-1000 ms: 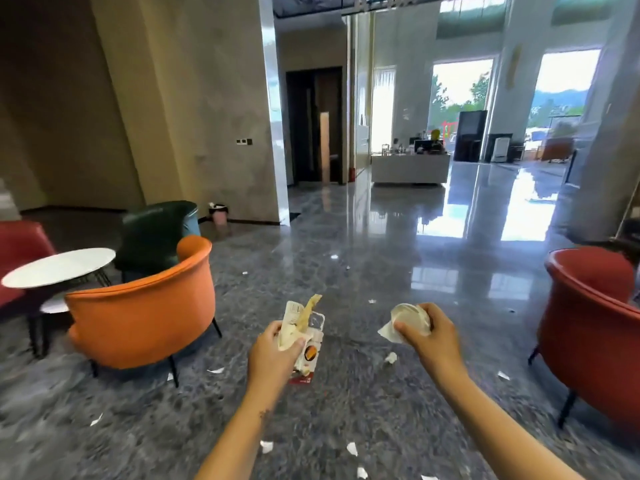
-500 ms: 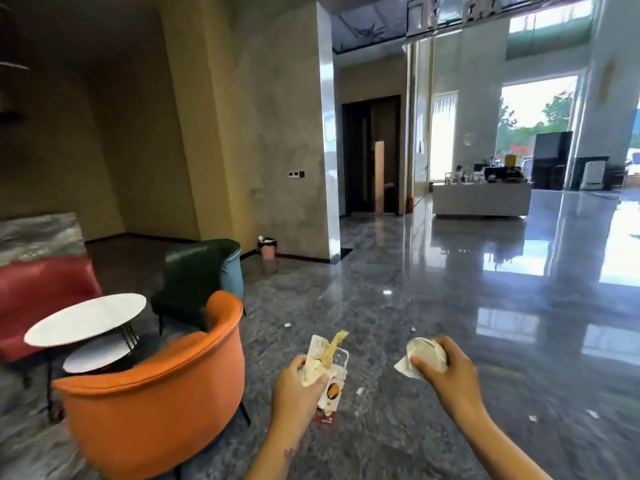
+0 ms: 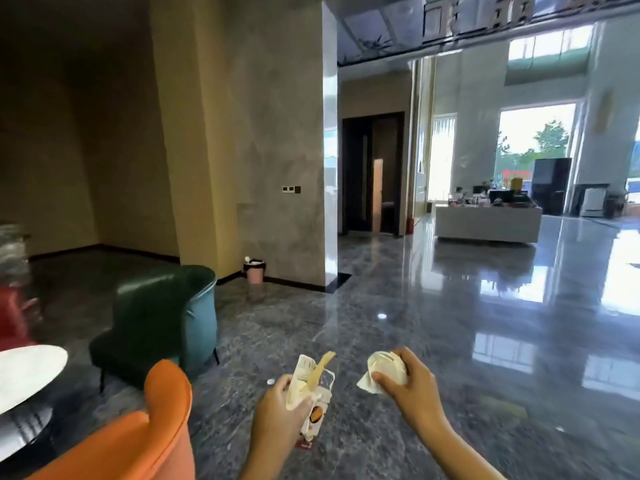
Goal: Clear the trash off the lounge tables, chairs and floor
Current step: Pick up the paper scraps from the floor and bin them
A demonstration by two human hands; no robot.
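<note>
- The left hand (image 3: 277, 407) grips a bunch of wrappers (image 3: 311, 384). Its fingers curl round the middle, with a yellowish strip sticking out above and a printed packet hanging below the fist.
- The right hand (image 3: 414, 388) is closed round a crumpled paper wad (image 3: 384, 368), one loose corner poking out on the thumb side.
- The dangling packet looks the likeliest thing to slip. A slackened grip while walking could drop it back onto the floor (image 3: 398, 334).
- With both hands full, stooping for the small white scrap (image 3: 270, 382) just ahead of the left hand would mean loosening a hold and perhaps spilling more.
- A pink bin (image 3: 255, 273) stands at the foot of the grey wall (image 3: 277, 168), probably the drop point; something white already pokes above its rim.
- The orange chair (image 3: 138, 441) sits close at lower left, with the green chair (image 3: 162, 313) beyond it and the white table (image 3: 24, 372) at the left edge.
- Right of the chairs, open glossy floor runs to the bin.
</note>
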